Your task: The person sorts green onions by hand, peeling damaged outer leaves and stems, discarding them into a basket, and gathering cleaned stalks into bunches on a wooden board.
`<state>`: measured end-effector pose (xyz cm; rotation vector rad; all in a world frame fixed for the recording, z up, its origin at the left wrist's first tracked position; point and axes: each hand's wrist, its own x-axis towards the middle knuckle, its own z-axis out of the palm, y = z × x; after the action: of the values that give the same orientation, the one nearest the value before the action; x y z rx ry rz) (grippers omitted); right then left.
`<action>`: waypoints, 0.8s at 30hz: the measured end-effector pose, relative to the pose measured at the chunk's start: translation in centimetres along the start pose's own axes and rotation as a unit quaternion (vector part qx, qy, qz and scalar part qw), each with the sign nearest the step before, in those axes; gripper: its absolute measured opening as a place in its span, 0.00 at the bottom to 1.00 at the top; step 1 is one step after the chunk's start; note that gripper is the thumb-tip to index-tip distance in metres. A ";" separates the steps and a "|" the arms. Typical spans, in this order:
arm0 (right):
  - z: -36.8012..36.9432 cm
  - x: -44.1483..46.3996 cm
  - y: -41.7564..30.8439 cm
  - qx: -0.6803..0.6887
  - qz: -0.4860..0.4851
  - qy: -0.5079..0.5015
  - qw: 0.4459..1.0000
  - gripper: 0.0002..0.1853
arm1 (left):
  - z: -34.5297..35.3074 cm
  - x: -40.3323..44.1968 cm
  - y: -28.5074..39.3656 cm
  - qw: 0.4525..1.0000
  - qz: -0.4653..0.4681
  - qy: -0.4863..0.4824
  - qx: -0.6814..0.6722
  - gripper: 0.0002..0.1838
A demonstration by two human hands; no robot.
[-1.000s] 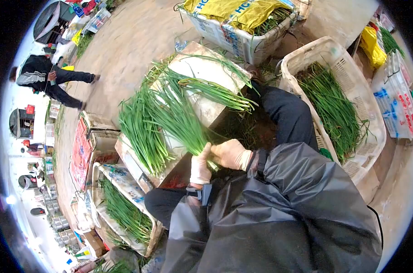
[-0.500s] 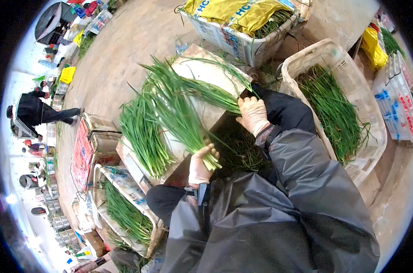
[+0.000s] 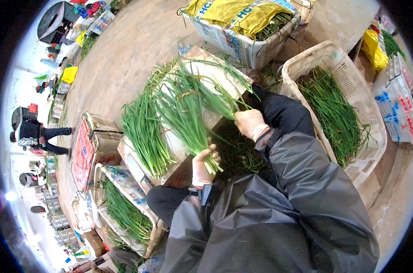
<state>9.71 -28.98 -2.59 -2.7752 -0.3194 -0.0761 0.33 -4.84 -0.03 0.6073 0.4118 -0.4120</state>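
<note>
My left hand (image 3: pixel 204 166), in a pale glove, is closed round the pale stem ends of a bunch of garlic chives (image 3: pixel 183 113). Its green leaves fan away over a white-topped board (image 3: pixel 170 143). To the right, my gloved right hand (image 3: pixel 252 123) pinches a smaller clump of chives (image 3: pixel 222 105), whose leaves run back toward the held bunch. Left of both hands, another chive bunch (image 3: pixel 145 132) lies on the board with its stems toward me. Below, between my knees, a dark heap of chive scraps (image 3: pixel 238 145) shows.
A white crate of chives (image 3: pixel 327 113) stands close on my right, and another basket of chives (image 3: pixel 124 209) at lower left. Ahead is a crate under yellow sacking (image 3: pixel 243 18). A red-topped box (image 3: pixel 86 150) stands left. Farther left, a person (image 3: pixel 38 136) is on the floor area.
My right hand has drawn slightly down, and its clump is thinner and steeper. The left hand's bunch has shifted slightly right. The person at far left has changed stance.
</note>
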 end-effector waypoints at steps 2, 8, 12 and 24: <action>-0.9 -0.4 -2.0 0.067 -0.001 0.028 0.997 0.05 | 0.5 -0.3 -0.5 0.999 0.012 0.033 0.021 0.26; -0.4 -0.5 -3.3 0.039 0.040 -0.004 0.998 0.14 | -1.0 0.1 -1.0 1.000 0.012 0.026 -0.006 0.21; -1.5 -0.4 -3.4 0.008 0.051 -0.031 0.998 0.17 | -1.3 0.3 -0.6 0.999 0.015 0.032 -0.007 0.19; -2.8 1.8 -3.9 0.123 0.010 0.062 0.990 0.12 | -0.6 0.2 -0.9 1.000 -0.002 0.030 0.000 0.19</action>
<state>10.48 -25.96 1.45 -2.5152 -0.2495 -0.1911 -0.05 -5.16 -0.96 0.6197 0.4698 -0.3990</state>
